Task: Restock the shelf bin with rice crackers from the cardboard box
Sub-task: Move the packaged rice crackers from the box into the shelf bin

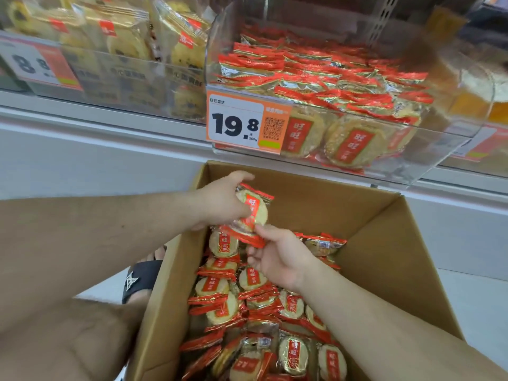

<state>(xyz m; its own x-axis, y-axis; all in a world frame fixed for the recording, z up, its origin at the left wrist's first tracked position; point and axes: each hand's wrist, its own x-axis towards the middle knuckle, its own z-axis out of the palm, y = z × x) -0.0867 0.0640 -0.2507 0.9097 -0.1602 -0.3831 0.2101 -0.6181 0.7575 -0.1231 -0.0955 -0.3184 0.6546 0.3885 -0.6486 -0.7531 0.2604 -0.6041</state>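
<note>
Over the cardboard box (316,204), the left hand (222,202) grips rice crackers (251,210); the right hand (277,259) pinches them too. The shelf bin (357,149) looks nearly full, but many packs (264,320) remain below.

Cardboard box (302,193) bottom edge cut off

Neighbouring clear bin (110,78): pale round snacks in clear packets | price tag (38,64): "8.8" on its front | black sandal (141,279): on floor, left of box
</note>
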